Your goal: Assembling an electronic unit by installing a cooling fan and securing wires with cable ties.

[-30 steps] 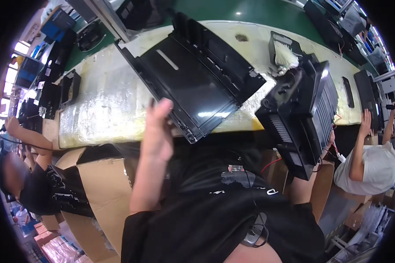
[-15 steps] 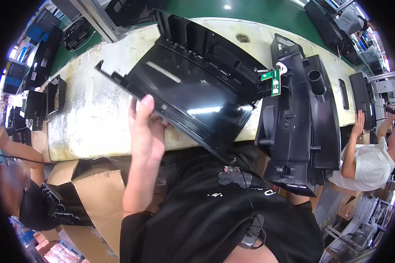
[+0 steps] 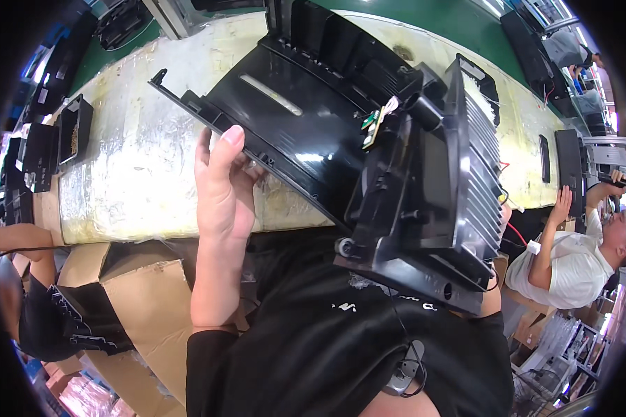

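My left hand grips the near edge of a large black plastic housing, thumb on top and fingers underneath. The housing is tilted above the table, with a slotted flat panel and a tall ribbed wall at its far side. My right hand is mostly hidden behind a bulky black plastic assembly, which it holds up from the right. That assembly leans left, overlapping the housing's right end. Ribbed fins line its right side. A small green circuit board with white wires hangs at its left.
A worn, pale-covered table lies beneath. An open black box stands on its left; a narrow black strip lies on its right. A cardboard box is beside me. One co-worker is at right, another at left.
The black assembly has swung left and tilted over the housing's right end, so its finned side now shows, with a red wire and white connector. The housing has shifted slightly, still in my left hand.
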Tool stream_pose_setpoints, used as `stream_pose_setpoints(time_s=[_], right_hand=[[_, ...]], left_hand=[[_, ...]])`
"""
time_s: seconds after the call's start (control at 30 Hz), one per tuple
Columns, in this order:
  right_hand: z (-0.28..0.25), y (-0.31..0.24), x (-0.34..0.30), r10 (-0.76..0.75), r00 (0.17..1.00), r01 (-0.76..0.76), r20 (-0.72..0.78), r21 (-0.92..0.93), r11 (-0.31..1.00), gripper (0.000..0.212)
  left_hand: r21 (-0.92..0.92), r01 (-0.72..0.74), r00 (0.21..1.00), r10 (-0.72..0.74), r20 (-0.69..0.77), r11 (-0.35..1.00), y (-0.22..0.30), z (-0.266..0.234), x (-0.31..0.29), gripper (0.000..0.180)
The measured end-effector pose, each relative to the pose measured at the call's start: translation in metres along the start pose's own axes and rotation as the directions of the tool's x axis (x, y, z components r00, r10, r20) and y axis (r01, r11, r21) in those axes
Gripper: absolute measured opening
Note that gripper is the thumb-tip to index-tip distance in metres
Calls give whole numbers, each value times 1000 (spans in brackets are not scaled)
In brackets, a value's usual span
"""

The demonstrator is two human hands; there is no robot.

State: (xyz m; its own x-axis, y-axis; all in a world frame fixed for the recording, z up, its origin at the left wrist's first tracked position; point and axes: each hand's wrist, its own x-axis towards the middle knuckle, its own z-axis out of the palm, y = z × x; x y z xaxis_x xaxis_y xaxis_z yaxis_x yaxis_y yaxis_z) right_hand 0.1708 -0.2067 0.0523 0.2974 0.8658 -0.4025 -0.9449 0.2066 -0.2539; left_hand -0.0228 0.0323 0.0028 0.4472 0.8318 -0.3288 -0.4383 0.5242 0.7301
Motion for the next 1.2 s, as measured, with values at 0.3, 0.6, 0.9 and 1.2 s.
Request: stream_pose_setpoints(time_s=[0.3, 0.6, 0.9, 1.2], right_hand=[[20, 13, 22, 117, 990, -123, 77, 76, 990, 67], [24, 36, 26, 144, 983, -173, 112, 315, 933, 74], [1, 31, 60, 60, 998, -66, 36, 171, 983, 74], [-8, 40, 68, -17, 1000, 18, -21, 30, 999, 78]], left_hand=[[-81, -56, 998, 57, 20, 995, -2, 3, -4, 89], [-63, -19, 997, 24, 71, 998, 2, -1, -6, 88], [-79, -70, 991, 78, 108, 994, 1, 3, -2, 81], [-35, -69, 994, 72, 79, 997, 4, 6, -4, 83]])
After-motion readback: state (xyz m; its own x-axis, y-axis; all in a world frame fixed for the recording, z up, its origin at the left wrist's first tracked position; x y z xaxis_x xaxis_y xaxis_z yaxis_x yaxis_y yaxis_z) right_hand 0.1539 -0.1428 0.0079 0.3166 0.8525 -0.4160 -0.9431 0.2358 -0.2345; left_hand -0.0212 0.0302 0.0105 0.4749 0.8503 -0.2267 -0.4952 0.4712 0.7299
